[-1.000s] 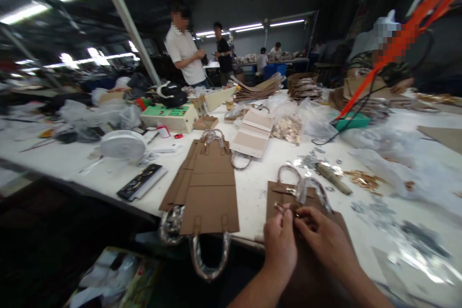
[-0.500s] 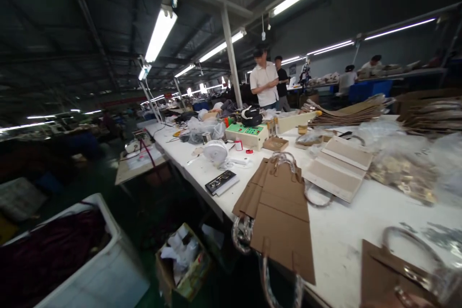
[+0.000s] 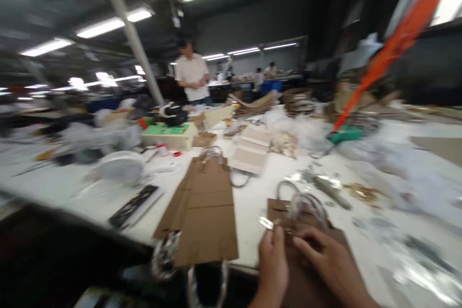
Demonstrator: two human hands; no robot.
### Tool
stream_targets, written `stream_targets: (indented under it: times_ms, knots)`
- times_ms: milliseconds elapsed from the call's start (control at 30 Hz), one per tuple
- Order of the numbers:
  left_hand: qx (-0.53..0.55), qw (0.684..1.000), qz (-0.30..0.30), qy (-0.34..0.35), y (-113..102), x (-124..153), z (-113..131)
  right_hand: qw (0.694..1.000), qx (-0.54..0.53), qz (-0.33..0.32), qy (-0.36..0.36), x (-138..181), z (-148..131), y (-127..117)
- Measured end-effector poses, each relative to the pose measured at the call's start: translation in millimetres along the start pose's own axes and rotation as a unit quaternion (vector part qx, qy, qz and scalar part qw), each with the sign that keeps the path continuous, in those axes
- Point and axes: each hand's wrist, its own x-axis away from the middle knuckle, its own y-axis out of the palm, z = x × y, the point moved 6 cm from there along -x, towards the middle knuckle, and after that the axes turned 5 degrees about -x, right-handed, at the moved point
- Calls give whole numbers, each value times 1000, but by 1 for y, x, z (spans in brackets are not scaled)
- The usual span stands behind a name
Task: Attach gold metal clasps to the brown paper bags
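At the lower right, a brown handbag panel (image 3: 314, 274) lies in front of me, with plastic-wrapped looped handles (image 3: 306, 207) at its top. My left hand (image 3: 273, 260) is closed at its upper edge, thumb and finger pinched together. A small shiny metal piece (image 3: 266, 223) sticks out by those fingertips. My right hand (image 3: 328, 255) reaches over the same panel, its thumb and fingers curled against it close to the left fingertips. Blur hides exactly what the fingertips grip. Left of the hands, a stack of brown handbag panels (image 3: 209, 207) with wrapped handles overhangs the table edge.
On the white table (image 3: 252, 202) are a beige folded panel (image 3: 251, 149), a bag of gold-coloured parts (image 3: 285, 143), loose metal hardware (image 3: 364, 192), a white fan (image 3: 121, 168) and a green-topped machine (image 3: 169, 134). An orange strip (image 3: 393, 53) slants down at right. A person (image 3: 192, 77) stands beyond.
My view has swung right, so the table's contents sit further left. Both hands now show on the brown panel; before, only a bit of a hand showed at the bottom right.
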Motion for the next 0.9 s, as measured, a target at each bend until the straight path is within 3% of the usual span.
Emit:
stream_targets:
  times_ms: [67, 133, 233, 367, 467, 533, 600, 733, 800, 900]
  knots:
    - [-53, 998, -19, -9, 6, -16, -2, 998, -39, -8, 55, -9, 11, -15]
    - [-92, 995, -36, -14, 4, -37, -4, 995, -32, 55, 73, -26, 27, -46]
    - [-152, 986, -62, -9, -3, -55, -5, 983, 65, 151, 85, -46, 63, -107]
    - [-215, 974, -74, -3, -8, -57, -4, 950, 193, 217, 118, -69, 116, -176]
    - [-253, 964, -80, 11, -6, -62, -2, 934, 236, 227, 140, -89, 138, -202]
    - [-292, 952, -68, 67, -3, -66, 5, 929, 254, 217, 159, -101, 144, -209]
    - [-346, 921, -37, 176, 0, -64, 21, 927, 258, 206, 178, -111, 147, -212]
    - [-435, 802, -2, 410, 22, -38, 61, 929, 238, 219, 179, -116, 145, -219]
    - [-467, 755, -42, 458, 40, -26, 72, 932, 216, 243, 159, -113, 138, -221]
    - [-541, 707, -165, 424, 67, -24, 70, 940, 164, 275, 118, -104, 117, -218]
